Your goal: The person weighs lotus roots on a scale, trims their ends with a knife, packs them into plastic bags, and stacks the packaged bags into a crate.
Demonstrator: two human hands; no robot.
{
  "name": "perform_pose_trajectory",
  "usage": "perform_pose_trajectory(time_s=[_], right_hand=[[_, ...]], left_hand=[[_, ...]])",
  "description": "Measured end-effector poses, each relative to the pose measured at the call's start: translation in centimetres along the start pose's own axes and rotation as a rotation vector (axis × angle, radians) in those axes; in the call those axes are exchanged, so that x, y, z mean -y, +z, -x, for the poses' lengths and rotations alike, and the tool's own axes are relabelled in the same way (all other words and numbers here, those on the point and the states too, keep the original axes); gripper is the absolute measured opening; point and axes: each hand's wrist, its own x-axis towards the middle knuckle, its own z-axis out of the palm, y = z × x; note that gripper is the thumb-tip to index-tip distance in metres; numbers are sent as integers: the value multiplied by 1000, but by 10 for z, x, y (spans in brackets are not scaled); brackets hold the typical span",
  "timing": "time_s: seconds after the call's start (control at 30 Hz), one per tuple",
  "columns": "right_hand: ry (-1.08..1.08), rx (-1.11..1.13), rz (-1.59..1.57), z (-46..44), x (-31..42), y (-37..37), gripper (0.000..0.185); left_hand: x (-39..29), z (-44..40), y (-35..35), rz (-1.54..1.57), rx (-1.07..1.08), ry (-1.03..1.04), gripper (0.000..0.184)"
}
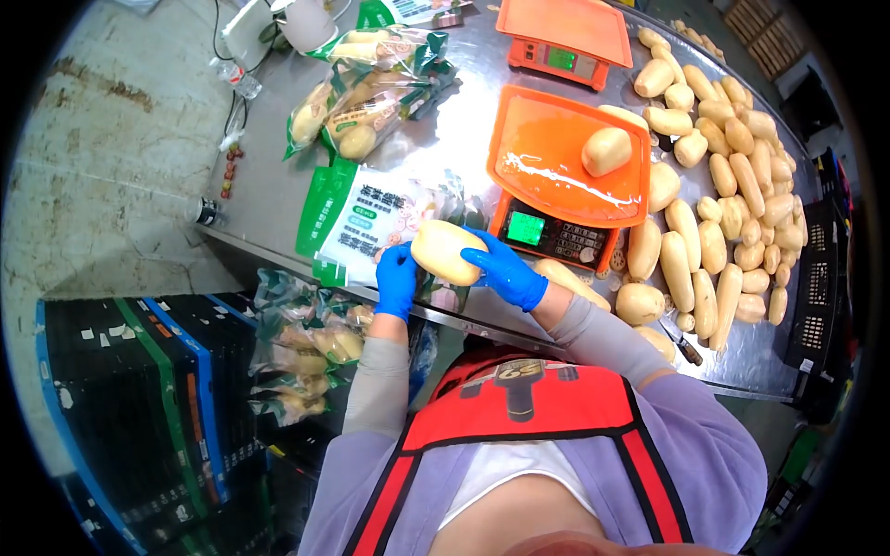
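My right hand (508,271), in a blue glove, grips the right end of a thick, pale lotus root (447,252) near the front edge of the table. My left hand (397,281), also gloved, has its fingers closed at the root's left end; the fingertips are partly hidden. Just beyond and to the left, a stack of green and white printed bags (357,222) lies flat on the table. Ahead to the right is an orange scale (528,181) with a lit green display, and one lotus root piece (606,151) rests on its pan.
Many loose lotus roots (732,213) cover the table's right side, near a knife (684,345). A second orange scale (565,28) stands farther back. Filled bags (366,102) lie at the back left, and more filled bags (306,347) sit below the table edge beside black crates (130,408).
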Motion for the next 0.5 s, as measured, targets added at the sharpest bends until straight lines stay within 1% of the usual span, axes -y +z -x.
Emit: perform_pose_trajectory(time_s=[0.03,0.07,0.1,0.13,0.17,0.2,0.23,0.27,0.3,0.33,0.4,0.43,0.47,0.5], right_hand=[[-68,-2,88,-3,-2,-2,64],[-134,-6,175,-3,-4,-3,67],[-132,-7,176,-3,-4,-3,67],[-267,-23,392,-3,-3,-3,66],[-400,-40,608,-2,-2,-3,66],[-399,-43,611,1,3,-1,66],[-414,24,908,7,13,2,68],[-422,93,1204,10,17,4,70],[-470,80,1223,9,14,5,72],[-467,72,1223,7,12,4,72],[-309,-96,823,-4,8,-1,73],[-457,-195,497,-14,6,7,66],[-222,-147,-16,-14,11,6,60],[-371,-180,76,-22,-1,5,59]], left_hand=[[3,1,2,1,-1,-1,17],[9,2,5,-2,-108,121,18],[8,4,7,-3,-214,244,19],[5,3,7,-1,-212,243,19],[0,2,4,-1,-234,302,14],[-6,0,2,1,-259,361,10],[-9,-2,1,47,-199,339,8],[-14,0,2,49,-196,338,8],[-24,5,3,-93,-121,448,8],[-34,9,4,-234,-42,559,8],[-45,17,6,-189,11,549,8],[-46,20,7,-207,14,588,8],[-48,23,10,-225,18,625,7],[-54,26,14,-262,-9,666,6]])
